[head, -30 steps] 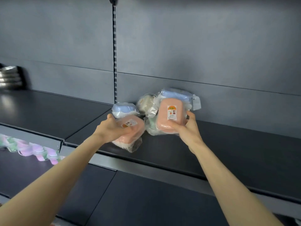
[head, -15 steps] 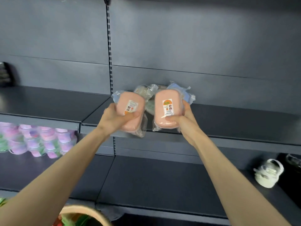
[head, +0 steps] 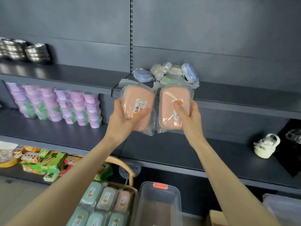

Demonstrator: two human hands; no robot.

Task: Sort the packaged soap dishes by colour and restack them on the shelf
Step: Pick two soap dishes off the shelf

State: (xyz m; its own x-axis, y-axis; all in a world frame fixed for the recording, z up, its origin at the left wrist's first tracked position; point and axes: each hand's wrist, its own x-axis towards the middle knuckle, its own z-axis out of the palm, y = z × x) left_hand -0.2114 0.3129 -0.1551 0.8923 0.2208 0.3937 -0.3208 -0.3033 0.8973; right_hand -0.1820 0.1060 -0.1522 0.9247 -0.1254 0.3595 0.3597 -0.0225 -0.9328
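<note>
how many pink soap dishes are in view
3: one pink dish in the left hand, another in the right hand, a third in the basket. The shelf pile may hide more.

A dark grey panelled wall (head: 211, 30) stands behind, split by a slotted metal upright (head: 131, 38). Matte dark shelves (head: 65, 74) catch soft light on the left, and pale floor (head: 13, 190) shows lower left.

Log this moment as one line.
left hand: grips pink dish | right hand: grips second pink dish | mixed pile: on shelf
</note>
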